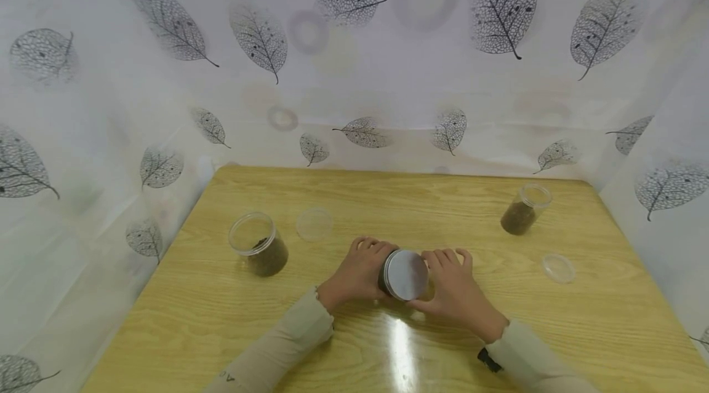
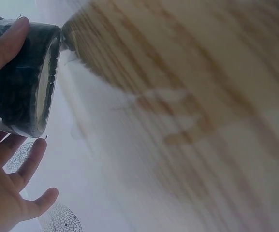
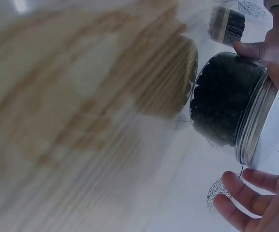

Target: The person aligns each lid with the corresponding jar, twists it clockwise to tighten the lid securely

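A clear jar (image 3: 221,96) with dark contents stands at the middle front of the table, topped by a shiny grey lid (image 1: 407,275). My left hand (image 1: 362,270) grips the jar's left side; in the left wrist view its thumb (image 2: 8,43) lies across the wall. From the other side, my right hand (image 1: 451,288) holds the lid's rim between thumb and fingers. Several of the right fingers (image 3: 245,193) are spread in the right wrist view. What the dark contents are is too unclear to tell.
On the left is an uncovered clear jar (image 1: 268,256) partly filled with dark stuff, a clear lid (image 1: 314,224) behind it. A smaller uncovered jar (image 1: 519,217) stands at the back right, near another clear lid (image 1: 559,268). Leaf-print sheeting (image 1: 388,91) surrounds the wooden table (image 1: 183,313).
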`<state>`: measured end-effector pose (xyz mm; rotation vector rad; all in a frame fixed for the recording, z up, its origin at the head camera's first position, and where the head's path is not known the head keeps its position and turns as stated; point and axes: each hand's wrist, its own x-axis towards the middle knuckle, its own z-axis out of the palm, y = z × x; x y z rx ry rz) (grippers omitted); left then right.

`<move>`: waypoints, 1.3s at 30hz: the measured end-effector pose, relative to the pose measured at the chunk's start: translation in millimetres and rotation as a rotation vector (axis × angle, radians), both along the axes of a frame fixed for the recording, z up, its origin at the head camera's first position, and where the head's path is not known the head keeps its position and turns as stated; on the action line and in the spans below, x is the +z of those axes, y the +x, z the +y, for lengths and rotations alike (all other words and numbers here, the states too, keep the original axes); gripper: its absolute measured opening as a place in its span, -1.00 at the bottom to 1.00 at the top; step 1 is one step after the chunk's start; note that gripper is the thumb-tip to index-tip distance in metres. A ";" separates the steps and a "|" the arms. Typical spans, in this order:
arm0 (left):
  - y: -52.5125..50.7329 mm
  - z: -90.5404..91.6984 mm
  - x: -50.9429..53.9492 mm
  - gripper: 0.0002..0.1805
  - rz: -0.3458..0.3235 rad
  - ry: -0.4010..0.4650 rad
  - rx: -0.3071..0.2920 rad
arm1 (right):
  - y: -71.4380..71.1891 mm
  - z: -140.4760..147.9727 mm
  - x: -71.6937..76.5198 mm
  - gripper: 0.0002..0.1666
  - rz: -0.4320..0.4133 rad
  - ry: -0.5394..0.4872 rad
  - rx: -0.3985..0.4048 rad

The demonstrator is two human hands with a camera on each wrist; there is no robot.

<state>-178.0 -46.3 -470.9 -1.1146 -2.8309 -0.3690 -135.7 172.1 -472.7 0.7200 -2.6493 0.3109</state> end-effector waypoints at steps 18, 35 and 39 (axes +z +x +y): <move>0.7 0.9 2.6 0.01 -0.043 0.002 -0.004 | -26.2 16.3 19.1 0.18 -0.030 0.109 0.326; 0.6 1.3 0.9 0.00 -0.022 0.008 -0.002 | -11.3 7.4 2.3 0.06 -0.143 -0.084 0.168; 0.0 1.1 0.1 0.00 -0.017 0.003 -0.002 | -6.9 5.4 0.7 0.04 -0.160 -0.113 0.130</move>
